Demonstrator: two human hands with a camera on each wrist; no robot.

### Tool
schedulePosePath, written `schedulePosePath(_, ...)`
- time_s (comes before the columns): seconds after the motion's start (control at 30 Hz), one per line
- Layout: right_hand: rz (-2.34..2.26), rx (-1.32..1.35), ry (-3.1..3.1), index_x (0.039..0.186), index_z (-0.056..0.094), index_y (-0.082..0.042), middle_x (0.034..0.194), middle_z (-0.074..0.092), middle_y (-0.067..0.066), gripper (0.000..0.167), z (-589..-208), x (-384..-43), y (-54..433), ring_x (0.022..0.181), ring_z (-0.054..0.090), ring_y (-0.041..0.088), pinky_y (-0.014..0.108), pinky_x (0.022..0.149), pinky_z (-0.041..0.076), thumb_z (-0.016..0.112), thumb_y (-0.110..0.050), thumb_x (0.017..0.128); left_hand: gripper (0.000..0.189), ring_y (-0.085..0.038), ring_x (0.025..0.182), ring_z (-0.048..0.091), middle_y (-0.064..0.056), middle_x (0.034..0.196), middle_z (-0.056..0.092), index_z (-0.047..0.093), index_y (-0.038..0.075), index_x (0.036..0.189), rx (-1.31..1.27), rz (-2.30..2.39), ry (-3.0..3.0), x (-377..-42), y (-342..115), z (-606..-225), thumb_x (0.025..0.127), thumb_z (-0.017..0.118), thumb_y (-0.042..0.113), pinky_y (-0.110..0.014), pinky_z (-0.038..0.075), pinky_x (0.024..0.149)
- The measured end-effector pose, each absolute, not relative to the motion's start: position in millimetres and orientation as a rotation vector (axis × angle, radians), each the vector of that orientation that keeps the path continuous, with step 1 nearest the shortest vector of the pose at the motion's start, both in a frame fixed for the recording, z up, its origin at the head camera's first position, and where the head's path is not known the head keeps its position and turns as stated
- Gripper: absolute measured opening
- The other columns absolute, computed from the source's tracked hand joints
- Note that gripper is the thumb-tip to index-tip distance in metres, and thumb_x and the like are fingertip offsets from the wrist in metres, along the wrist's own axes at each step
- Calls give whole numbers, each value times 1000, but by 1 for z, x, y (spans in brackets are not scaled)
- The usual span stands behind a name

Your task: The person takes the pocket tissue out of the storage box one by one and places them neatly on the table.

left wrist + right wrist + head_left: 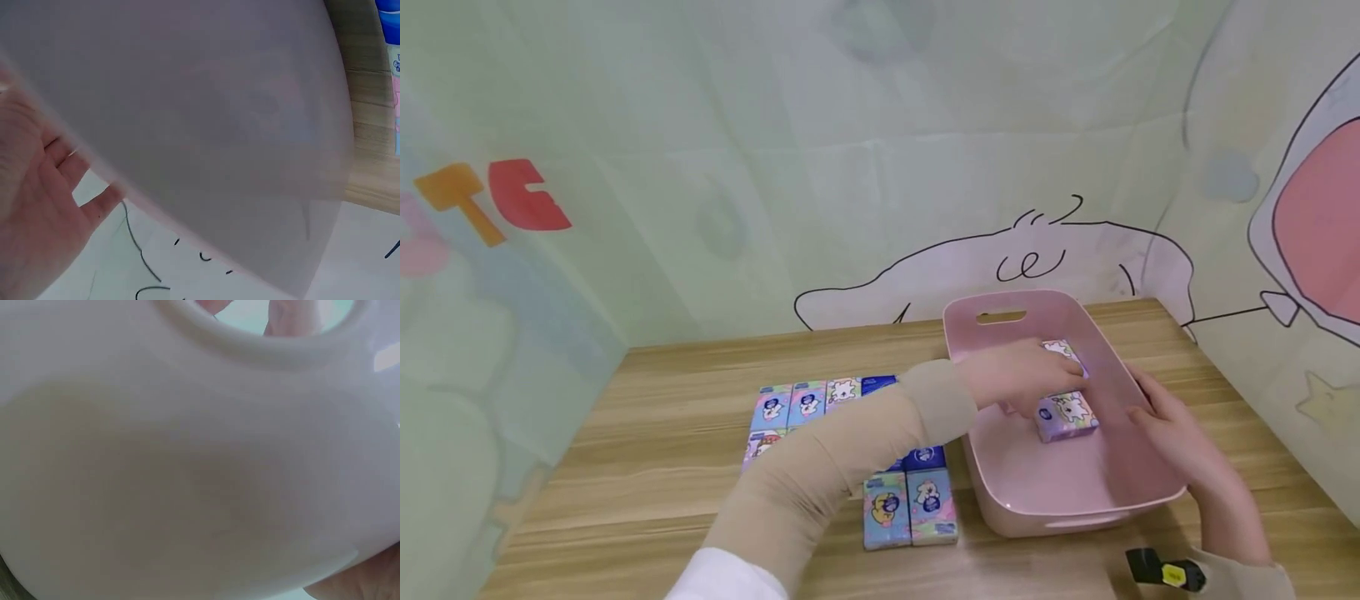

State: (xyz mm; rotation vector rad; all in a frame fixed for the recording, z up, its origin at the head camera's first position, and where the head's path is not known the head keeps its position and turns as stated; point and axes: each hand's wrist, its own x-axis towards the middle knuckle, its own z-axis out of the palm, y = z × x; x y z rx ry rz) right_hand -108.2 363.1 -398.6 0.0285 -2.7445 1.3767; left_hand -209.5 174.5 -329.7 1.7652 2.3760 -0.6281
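Observation:
A pink plastic bin [1011, 492] stands at the right of the table. My left hand [1018, 371] reaches down into it, fingers bent over a cartoon-printed tissue pack [1060, 348], which the hand partly covers. Another tissue pack [1069, 414] lies on the bin floor just nearer to me. The left wrist view has the palm [44, 200] beside the bin's rim, the fingertips partly behind its wall. On the right side, my right hand [1176, 437] grips the rim, thumb inside. The bin's wall [187, 456] fills most of the right wrist view.
Left of the bin, several tissue packs lie in a block of rows, with a cartoon pack [931, 504] at its near corner; my left sleeve [827, 458] crosses above them. A printed cloth [760, 225] hangs behind the wooden table [647, 433]. A black strap [1146, 567] is by my right wrist.

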Motion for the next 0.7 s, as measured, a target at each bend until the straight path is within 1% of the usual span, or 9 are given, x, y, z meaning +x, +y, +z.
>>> schedulePosePath(0.07, 1366, 28, -2744, 150, 20, 4, 144, 33, 37, 54, -399, -108, 364, 111, 45, -2, 3, 77, 33, 37, -4, 100, 73, -5, 134, 40, 12, 155, 33, 34, 28, 148, 1785, -683, 2345, -209, 181, -334, 85, 70, 19, -23, 45, 101)
schedulePosePath(0.1, 1358, 29, -2742, 150, 21, 4, 144, 34, 37, 53, -399, -109, 364, 107, 42, -8, 3, 77, 34, 37, -4, 100, 73, -5, 134, 40, 11, 155, 34, 34, 27, 148, 1801, -706, 2324, -209, 184, -337, 85, 70, 20, -23, 45, 101)
schedulePosePath(0.13, 1362, 31, -2741, 150, 21, 4, 144, 34, 37, 53, -399, -109, 365, 108, 41, -9, 2, 77, 34, 37, -4, 100, 72, -5, 134, 40, 11, 155, 33, 34, 26, 148, 1818, -733, 2301, -208, 187, -340, 85, 70, 21, -24, 46, 101)
schedulePosePath(0.2, 1378, 26, -2746, 150, 19, 3, 145, 33, 37, 54, -399, -109, 365, 114, 47, 3, 2, 78, 34, 36, -5, 100, 70, -4, 135, 40, 10, 154, 35, 36, 26, 147, 1881, -800, 2276, -208, 191, -346, 86, 70, 26, -27, 43, 105)
schedulePosePath(0.23, 1387, 24, -2748, 151, 19, 4, 146, 32, 37, 54, -398, -109, 365, 118, 48, 13, 2, 78, 33, 36, -5, 100, 70, -4, 136, 39, 11, 153, 36, 36, 26, 147, 1912, -827, 2271, -207, 193, -349, 86, 70, 28, -28, 42, 107)
schedulePosePath(0.33, 1406, 20, -2752, 151, 17, 4, 146, 31, 37, 54, -398, -109, 364, 125, 40, 44, 2, 78, 34, 35, -4, 100, 71, -5, 136, 39, 12, 150, 39, 38, 29, 145, 1963, -893, 2271, -206, 196, -356, 83, 73, 31, -28, 41, 107)
schedulePosePath(0.43, 1408, 23, -2753, 150, 17, 5, 145, 31, 38, 54, -397, -110, 363, 125, 40, 48, 3, 78, 35, 35, -2, 100, 75, -6, 138, 37, 14, 150, 40, 36, 32, 146, 1973, -954, 2283, -206, 199, -361, 82, 75, 29, -27, 42, 105)
schedulePosePath(0.5, 1406, 21, -2754, 150, 17, 5, 145, 32, 38, 54, -396, -110, 362, 125, 40, 48, 4, 78, 36, 35, -2, 99, 78, -6, 139, 36, 15, 151, 39, 33, 33, 148, 1978, -989, 2290, -206, 200, -362, 82, 74, 28, -26, 43, 103)
schedulePosePath(0.7, 1396, 15, -2753, 150, 17, 5, 144, 32, 38, 54, -396, -109, 362, 124, 41, 47, 5, 78, 38, 35, -1, 99, 75, -5, 140, 35, 16, 153, 36, 27, 32, 151, 2013, -1051, 2293, -206, 202, -367, 87, 65, 23, -22, 45, 99)
